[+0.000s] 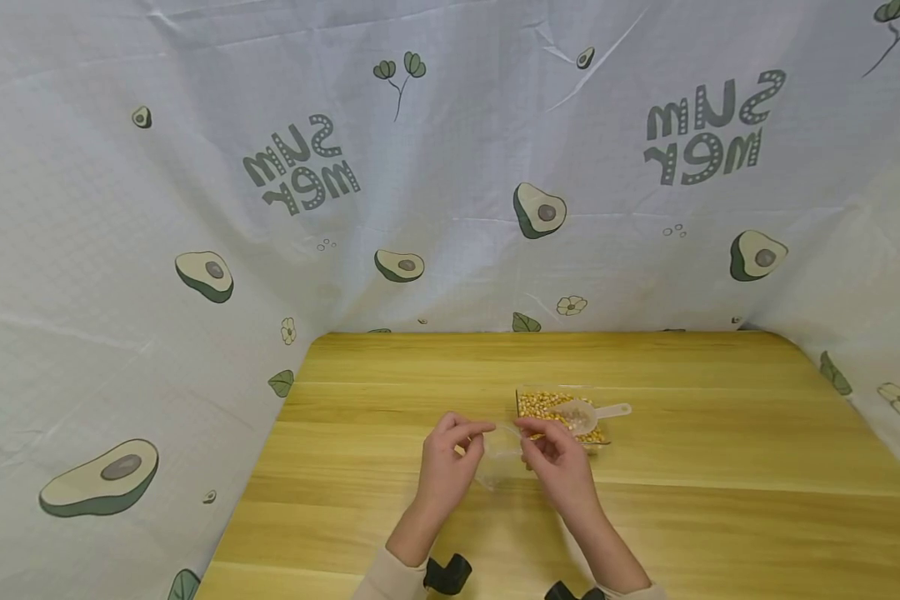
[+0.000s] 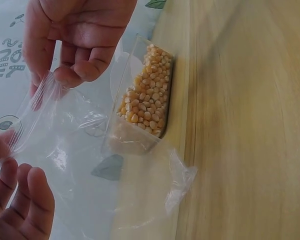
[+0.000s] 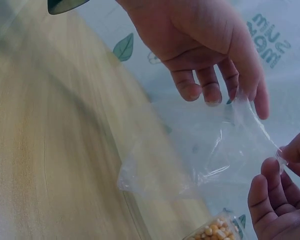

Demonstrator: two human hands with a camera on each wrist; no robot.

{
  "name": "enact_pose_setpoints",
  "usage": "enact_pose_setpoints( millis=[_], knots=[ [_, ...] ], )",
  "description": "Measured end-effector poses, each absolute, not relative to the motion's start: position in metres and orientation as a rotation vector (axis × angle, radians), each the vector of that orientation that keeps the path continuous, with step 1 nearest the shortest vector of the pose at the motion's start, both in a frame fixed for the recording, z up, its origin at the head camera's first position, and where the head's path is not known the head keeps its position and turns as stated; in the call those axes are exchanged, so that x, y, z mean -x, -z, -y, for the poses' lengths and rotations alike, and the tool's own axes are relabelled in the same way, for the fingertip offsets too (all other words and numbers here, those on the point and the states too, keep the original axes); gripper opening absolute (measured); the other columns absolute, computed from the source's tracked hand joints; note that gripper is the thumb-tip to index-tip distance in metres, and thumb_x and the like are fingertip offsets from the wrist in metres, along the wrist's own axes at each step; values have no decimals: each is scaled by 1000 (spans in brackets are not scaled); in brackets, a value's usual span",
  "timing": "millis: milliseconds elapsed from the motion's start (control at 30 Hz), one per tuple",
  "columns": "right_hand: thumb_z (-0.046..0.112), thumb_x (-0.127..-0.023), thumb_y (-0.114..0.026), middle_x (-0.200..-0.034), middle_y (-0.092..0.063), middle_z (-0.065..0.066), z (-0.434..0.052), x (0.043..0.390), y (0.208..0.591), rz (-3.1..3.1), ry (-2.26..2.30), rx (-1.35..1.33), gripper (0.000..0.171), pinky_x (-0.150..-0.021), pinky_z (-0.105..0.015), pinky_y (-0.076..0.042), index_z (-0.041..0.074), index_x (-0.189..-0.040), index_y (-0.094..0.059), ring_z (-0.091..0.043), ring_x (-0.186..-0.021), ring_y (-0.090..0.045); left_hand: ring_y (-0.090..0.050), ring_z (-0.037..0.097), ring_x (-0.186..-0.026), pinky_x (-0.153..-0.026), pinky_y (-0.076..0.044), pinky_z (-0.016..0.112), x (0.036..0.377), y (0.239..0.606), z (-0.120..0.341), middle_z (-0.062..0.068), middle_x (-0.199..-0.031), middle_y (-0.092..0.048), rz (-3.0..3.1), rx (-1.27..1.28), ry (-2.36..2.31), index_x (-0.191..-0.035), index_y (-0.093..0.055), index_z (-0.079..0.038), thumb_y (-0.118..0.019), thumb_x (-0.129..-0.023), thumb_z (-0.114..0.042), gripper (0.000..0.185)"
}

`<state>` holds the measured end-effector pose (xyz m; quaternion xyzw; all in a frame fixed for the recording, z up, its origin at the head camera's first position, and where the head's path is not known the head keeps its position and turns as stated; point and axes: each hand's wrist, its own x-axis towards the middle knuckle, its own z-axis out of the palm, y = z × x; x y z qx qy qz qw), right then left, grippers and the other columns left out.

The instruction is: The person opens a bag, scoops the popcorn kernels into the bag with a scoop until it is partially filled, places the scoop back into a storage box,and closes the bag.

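Both hands are up over the tabletop [image 1: 720,467], working a clear plastic bag [image 1: 499,454] between them. The left hand [image 1: 444,468] pinches one lip of the bag mouth between thumb and fingertips; the right hand [image 1: 557,463] pinches the opposite lip the same way. Each grip is closed on thin film only, with the remaining fingers loosely curled. From the left wrist view the bag [image 2: 85,165] hangs slack and looks empty, its mouth only partly spread; the right wrist view shows the same, the film [image 3: 200,160] crumpled and its lower end drooping to the wood. Just past the right hand, at about 1 o'clock from it, sits a clear tray of corn kernels [image 1: 551,408] with a small clear scoop [image 1: 588,414] lying in it, handle pointing to 3 o'clock. The tray [image 2: 142,97] is close beside the bag and I can't tell whether they touch. My read: this is the bag-opening step, with the lips being parted and nothing loaded so far. The next move probably calls for holding the mouth open with one hand alone, freeing the other for the scoop; that needs a firm pinch on one lip, and the bag kept close to the tray so kernels don't scatter. The film is limp, so the mouth may collapse once one side is released.
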<state>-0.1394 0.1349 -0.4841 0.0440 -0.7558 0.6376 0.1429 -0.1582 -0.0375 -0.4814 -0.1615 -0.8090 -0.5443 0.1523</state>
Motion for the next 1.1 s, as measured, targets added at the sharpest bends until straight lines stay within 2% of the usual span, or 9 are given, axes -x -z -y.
enact_pose_setpoints(
  millis=[167, 400, 600, 867, 1100],
  knots=[
    [2, -94, -65, -101, -62, -12, -137, 138, 482, 2200, -1854, -81, 22, -57, -29, -53, 4, -115, -71, -8, -66, -56, -58, 6, -74, -49, -43, 14, 158, 480, 37, 3, -89, -60, 2322, 444, 1580, -101, -79, -5, -62, -92, 0, 20],
    [9, -98, -62, -110, -61, -13, -148, 137, 480, 2290, -1816, 43, 26, -59, -28, -53, 4, -123, -66, -8, -69, -58, -61, 9, -75, -49, -43, 13, 159, 480, 37, 5, -89, -59, 2302, 407, 1630, -105, -78, -3, -60, -94, 1, 21],
    [7, -98, -60, -106, -61, -9, -162, 137, 481, 2278, -1821, 143, 26, -60, -29, -55, 4, -124, -66, -9, -67, -59, -60, 9, -72, -44, -47, 16, 162, 479, 38, 7, -89, -58, 2232, 358, 1720, -106, -77, -2, -59, -94, 3, 22],
    [10, -99, -59, -95, -59, -1, -183, 134, 489, 2182, -1823, 298, 24, -58, -26, -53, 4, -122, -64, -6, -62, -56, -57, 8, -74, -48, -50, 18, 167, 486, 43, 9, -92, -57, 2181, 267, 1848, -107, -76, -3, -60, -96, 0, 20],
    [11, -100, -55, -97, -55, 6, -208, 133, 495, 2168, -1811, 513, 24, -63, -23, -52, 6, -123, -59, -5, -68, -57, -55, 7, -72, -48, -52, 21, 167, 488, 43, 8, -91, -55, 2187, 235, 1856, -108, -76, -2, -60, -96, -1, 20]
  ],
)
